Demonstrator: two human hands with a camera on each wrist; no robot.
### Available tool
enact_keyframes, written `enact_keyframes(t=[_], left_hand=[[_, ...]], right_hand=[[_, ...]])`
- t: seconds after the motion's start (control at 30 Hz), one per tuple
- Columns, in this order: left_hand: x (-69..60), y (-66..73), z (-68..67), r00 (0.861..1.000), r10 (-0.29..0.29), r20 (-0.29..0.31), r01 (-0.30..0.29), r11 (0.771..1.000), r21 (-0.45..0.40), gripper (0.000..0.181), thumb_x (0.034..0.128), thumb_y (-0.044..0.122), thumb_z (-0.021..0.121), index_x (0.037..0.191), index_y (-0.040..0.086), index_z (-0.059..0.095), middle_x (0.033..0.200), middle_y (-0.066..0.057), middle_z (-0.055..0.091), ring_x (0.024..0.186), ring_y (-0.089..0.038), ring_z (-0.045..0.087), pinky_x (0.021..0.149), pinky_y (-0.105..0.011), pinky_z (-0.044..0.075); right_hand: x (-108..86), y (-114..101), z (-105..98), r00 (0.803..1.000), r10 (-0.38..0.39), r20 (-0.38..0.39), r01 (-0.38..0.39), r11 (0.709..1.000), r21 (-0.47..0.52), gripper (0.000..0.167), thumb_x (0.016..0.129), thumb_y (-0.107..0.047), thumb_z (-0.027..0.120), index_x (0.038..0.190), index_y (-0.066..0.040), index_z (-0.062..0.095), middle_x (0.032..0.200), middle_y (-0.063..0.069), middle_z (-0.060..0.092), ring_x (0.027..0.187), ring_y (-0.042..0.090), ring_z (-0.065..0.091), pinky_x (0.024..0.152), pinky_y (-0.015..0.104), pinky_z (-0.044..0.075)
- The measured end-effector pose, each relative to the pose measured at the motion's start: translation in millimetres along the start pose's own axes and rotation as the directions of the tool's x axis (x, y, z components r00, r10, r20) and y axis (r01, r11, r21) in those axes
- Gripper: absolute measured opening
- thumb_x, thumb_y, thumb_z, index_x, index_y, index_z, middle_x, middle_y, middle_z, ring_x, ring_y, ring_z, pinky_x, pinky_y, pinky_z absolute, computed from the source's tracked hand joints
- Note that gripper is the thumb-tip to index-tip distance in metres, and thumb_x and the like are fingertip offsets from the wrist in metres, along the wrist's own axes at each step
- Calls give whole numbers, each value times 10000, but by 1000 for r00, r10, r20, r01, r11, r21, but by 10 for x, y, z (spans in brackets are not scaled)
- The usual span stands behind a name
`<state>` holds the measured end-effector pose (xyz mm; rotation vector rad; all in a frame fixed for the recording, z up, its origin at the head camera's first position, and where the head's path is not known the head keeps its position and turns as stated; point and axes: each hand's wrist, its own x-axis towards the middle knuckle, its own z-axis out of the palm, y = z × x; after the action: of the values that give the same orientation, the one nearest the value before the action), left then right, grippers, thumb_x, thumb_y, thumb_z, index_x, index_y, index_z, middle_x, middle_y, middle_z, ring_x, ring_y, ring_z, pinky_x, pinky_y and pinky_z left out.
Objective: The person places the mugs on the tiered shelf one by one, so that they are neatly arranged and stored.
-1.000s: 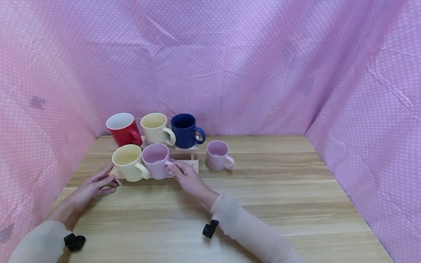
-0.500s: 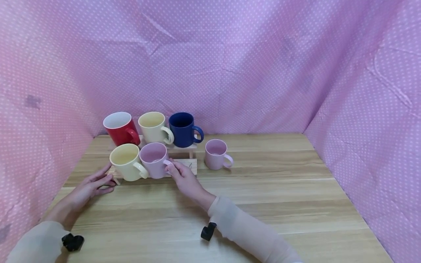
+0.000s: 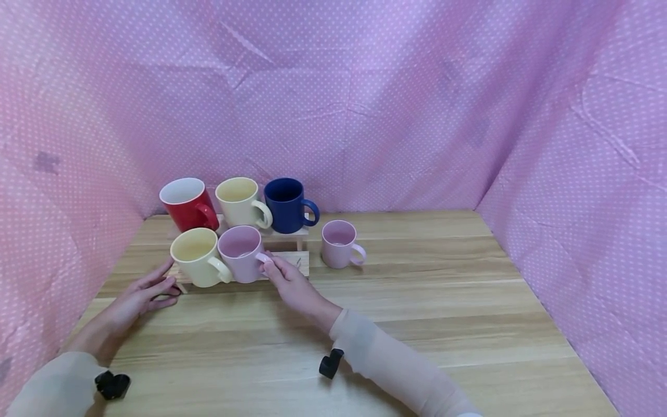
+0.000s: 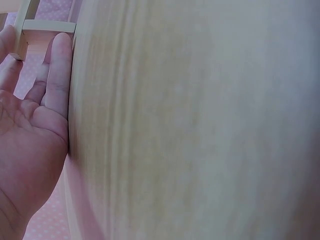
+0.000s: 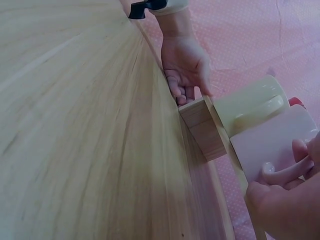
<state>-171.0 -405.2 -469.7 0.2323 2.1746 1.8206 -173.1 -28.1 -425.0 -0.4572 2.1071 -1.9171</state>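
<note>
In the head view, my right hand (image 3: pixel 297 289) pinches the handle of a pink mug (image 3: pixel 239 255) on the lower tier of a wooden two-tier rack (image 3: pixel 299 263). The mug stands upright beside a pale yellow mug (image 3: pixel 195 258). At the rack's left end my left hand (image 3: pixel 138 301) reaches out with fairly straight fingers that touch the shelf's end and leg (image 4: pixel 50 26). The right wrist view shows my right fingers (image 5: pixel 280 205) at the mug's handle (image 5: pixel 287 174). On the upper tier are a red mug (image 3: pixel 190 208), another pale yellow mug (image 3: pixel 237 202) and a dark blue mug (image 3: pixel 286 208).
A second pink mug (image 3: pixel 337 246) stands on the wooden table (image 3: pixel 417 301), right of the rack. Pink dotted cloth (image 3: pixel 333 104) hangs behind and at both sides. Black wrist mounts (image 3: pixel 330 364) sit on both sleeves.
The whole head view shifts slightly, with things appearing a little farther left. Both hands keep their places at the rack and the pink mug, which stays where it was.
</note>
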Motion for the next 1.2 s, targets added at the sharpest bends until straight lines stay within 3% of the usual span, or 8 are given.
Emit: enact_keyframes(t=[0.17,0.37,0.53,0.73,0.8,0.93,1.07,1.2], left_hand=[[2,-1,-2,1000,-1,-3,1,1000,0,625,1104,182,445,1636,242,123,1165,-9,577,1040,-67,617,920,-273,582],[-3,-2,-5,1000,-17,-6,17,1000,1,627,1104,204,450,1635,270,124,1166,0,578,1048,-65,609,926,-266,578],[-15,1,-7,1000,-13,-3,13,1000,-8,631,1104,188,446,1635,230,108,1168,-13,570,1042,-72,613,923,-267,580],[-22,18,-3,1000,-13,-8,13,1000,-10,632,1103,191,452,1634,233,113,1170,0,571,1042,-64,615,918,-264,582],[-24,21,-3,1000,-16,-10,16,1000,-8,631,1102,195,453,1634,237,117,1174,5,569,1041,-63,615,917,-264,582],[-22,12,-3,1000,-12,-4,12,1000,-13,626,1103,195,452,1633,250,124,1178,12,564,1041,-66,617,918,-264,581],[-13,-1,-4,1000,-6,-1,6,1000,-8,627,1102,193,453,1633,244,125,1171,13,570,1041,-66,614,917,-268,583],[-2,-5,-3,1000,-1,0,1,1000,1,630,1101,182,455,1635,229,123,1161,11,582,1040,-70,612,915,-273,585]], right_hand=[[-27,88,-70,998,26,51,-28,999,40,333,1097,-337,460,1350,-140,552,1353,-8,602,1301,127,521,1149,358,411],[-92,113,-230,989,36,141,-58,987,151,414,1066,-157,543,1456,-120,410,1537,99,460,1408,156,425,1166,325,375],[-171,68,-447,981,49,186,-62,996,68,513,1048,-152,581,1524,-81,401,1564,153,412,1424,203,418,1146,315,404],[-214,13,-801,971,-10,239,11,1000,-5,463,1059,-117,548,1479,44,439,1479,248,481,1363,326,491,1085,345,486],[-242,-20,-931,967,-35,253,37,999,-5,449,1062,-108,538,1463,72,445,1463,275,482,1333,392,504,1080,413,495],[-318,-125,-1188,974,-52,222,58,998,-21,418,1061,-119,547,1439,48,484,1417,253,533,1229,408,582,1047,488,516],[-383,-196,-1430,988,-63,140,64,998,-2,409,1058,-122,554,1425,49,494,1367,253,566,1172,403,613,1036,554,508],[-427,-193,-1643,992,-119,38,119,993,10,416,1060,-104,542,1419,93,468,1342,321,540,1180,522,553,1011,641,485]])
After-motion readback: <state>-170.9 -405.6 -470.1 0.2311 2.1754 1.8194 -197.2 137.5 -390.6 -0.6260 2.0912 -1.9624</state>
